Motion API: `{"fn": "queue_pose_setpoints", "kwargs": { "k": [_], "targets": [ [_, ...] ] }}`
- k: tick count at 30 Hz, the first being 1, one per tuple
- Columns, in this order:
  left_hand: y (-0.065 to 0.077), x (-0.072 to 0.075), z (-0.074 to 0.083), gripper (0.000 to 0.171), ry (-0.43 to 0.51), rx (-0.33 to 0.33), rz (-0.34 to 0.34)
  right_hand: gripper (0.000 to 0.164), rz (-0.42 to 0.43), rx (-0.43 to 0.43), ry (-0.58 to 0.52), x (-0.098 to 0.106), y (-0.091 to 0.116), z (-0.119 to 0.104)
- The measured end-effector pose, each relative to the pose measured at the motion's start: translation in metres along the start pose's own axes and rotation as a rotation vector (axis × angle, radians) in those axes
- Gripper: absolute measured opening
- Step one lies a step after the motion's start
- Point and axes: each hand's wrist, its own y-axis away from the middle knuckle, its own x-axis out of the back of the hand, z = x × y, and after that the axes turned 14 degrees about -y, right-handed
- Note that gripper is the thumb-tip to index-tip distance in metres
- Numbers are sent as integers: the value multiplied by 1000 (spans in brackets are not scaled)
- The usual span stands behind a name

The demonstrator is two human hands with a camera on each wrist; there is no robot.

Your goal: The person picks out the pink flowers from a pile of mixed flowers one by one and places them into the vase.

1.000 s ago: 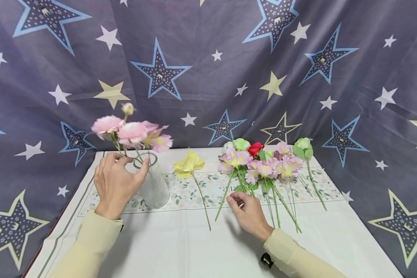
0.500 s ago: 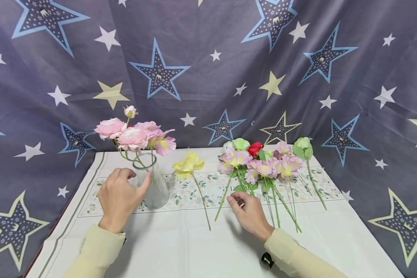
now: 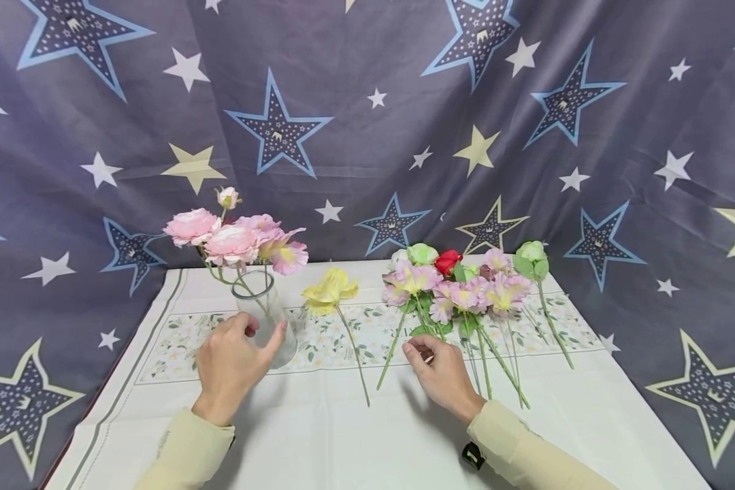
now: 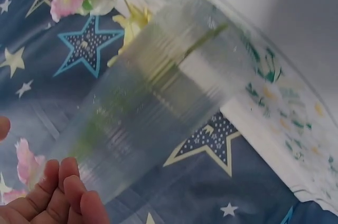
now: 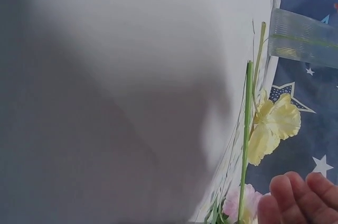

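A clear glass vase stands upright at the left of the table. Pink flowers and a small bud lean out of its mouth, their stems showing through the glass in the left wrist view. My left hand is just in front of the vase, thumb and fingers apart, holding nothing. Whether it touches the glass I cannot tell. My right hand hovers low over the cloth near the flower stems, fingers loosely curled with nothing seen in them. A yellow flower lies between the hands.
Pink-purple flowers, a red rose and pale green blooms lie grouped at the right. A separate green flower lies at their right end. White cloth with a floral band covers the table. A starred curtain hangs behind.
My left hand has come away from the flower stems at the vase's mouth, moving down and right along its front. The pink flowers have settled in the vase. My right hand stays put.
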Motion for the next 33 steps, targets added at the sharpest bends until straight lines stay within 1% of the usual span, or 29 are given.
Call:
{"fn": "queue_pose_setpoints", "kwargs": {
  "k": [6,15,18,22,25,28,33],
  "targets": [
    [12,-7,6,45,8,-17,-9,11,-6,-9,5,2,0,1],
    [25,-15,22,42,64,-55,-103,13,6,-30,11,6,-1,-1],
    [29,-18,27,44,86,-63,-155,13,9,-46,14,7,0,0],
    [33,-20,35,49,101,-65,-272,15,19,-51,31,8,0,1],
    [35,-22,41,52,110,-87,-350,17,27,-49,45,8,-1,2],
    [37,-25,45,55,131,-120,-386,18,28,-53,42,9,-1,3],
    [41,-29,50,62,159,-148,-410,18,27,-60,37,9,-1,3]
  ]
}}
